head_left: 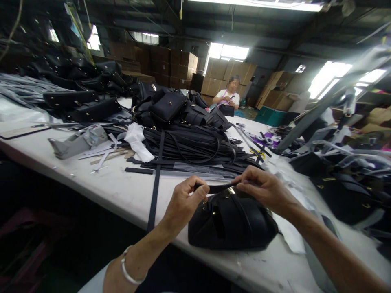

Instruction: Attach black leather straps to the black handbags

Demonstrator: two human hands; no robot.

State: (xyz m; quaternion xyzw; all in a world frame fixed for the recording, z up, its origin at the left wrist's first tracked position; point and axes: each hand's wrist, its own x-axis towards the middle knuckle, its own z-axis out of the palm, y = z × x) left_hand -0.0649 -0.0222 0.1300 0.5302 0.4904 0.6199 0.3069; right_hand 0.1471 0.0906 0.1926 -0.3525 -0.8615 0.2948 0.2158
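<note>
A black handbag [232, 223] lies on the white table [122, 191] right in front of me. Above it runs a black strap [218, 188], stretched between both hands. My left hand [185, 200] pinches the strap's left end with thumb and fingers closed. My right hand [265, 188] pinches the other end, close to a gold buckle [231, 190] at the top of the bag.
A heap of black straps [195, 146] lies mid-table, with finished black bags [169, 106] behind it and more bags [82, 103] at far left. One long strap [155, 191] hangs over the front edge. A tape dispenser [71, 143] sits left. A person [229, 97] works at the far end. Cardboard boxes [226, 75] stand behind.
</note>
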